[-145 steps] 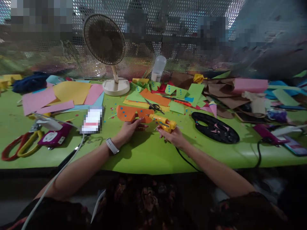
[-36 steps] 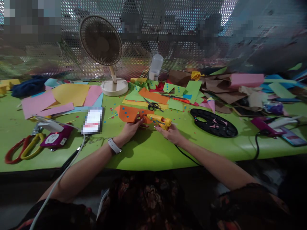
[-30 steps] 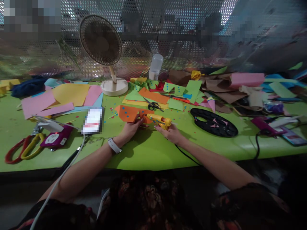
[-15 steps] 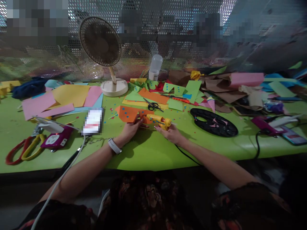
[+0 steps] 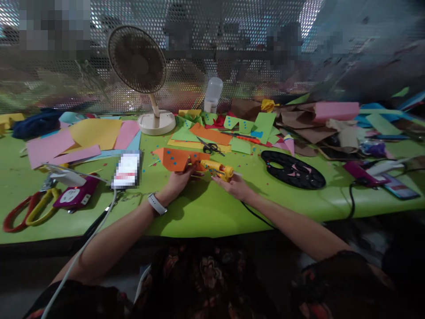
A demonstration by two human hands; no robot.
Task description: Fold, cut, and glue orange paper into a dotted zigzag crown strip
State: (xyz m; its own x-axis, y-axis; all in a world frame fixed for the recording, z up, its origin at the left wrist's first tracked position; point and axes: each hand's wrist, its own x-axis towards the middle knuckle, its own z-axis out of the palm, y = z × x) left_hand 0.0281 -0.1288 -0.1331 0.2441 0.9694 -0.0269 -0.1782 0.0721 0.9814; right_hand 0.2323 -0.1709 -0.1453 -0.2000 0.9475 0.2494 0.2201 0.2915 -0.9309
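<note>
My left hand (image 5: 181,180), with a pale watch on the wrist, is closed on a folded piece of orange paper (image 5: 173,160) dotted with blue spots. Wrapped round a yellow hot glue gun (image 5: 217,169) is my right hand (image 5: 236,186). The glue gun's nozzle points left and meets the orange paper near my left fingertips; whether it touches I cannot tell. From below the right hand a black cord runs down off the table edge. Small black scissors (image 5: 211,146) lie just behind the paper. Part of the paper is hidden by my left fingers.
A white fan (image 5: 156,122) and a clear bottle (image 5: 213,94) stand at the back. A black palette (image 5: 292,169) lies at right. At left are a phone (image 5: 126,170), a purple power adapter (image 5: 75,193) and big red-and-yellow-handled scissors (image 5: 29,210). Coloured paper (image 5: 96,133) covers the back.
The whole view has shifted slightly. Both hands keep their grips on the orange paper and the glue gun, with hardly any movement between them.
</note>
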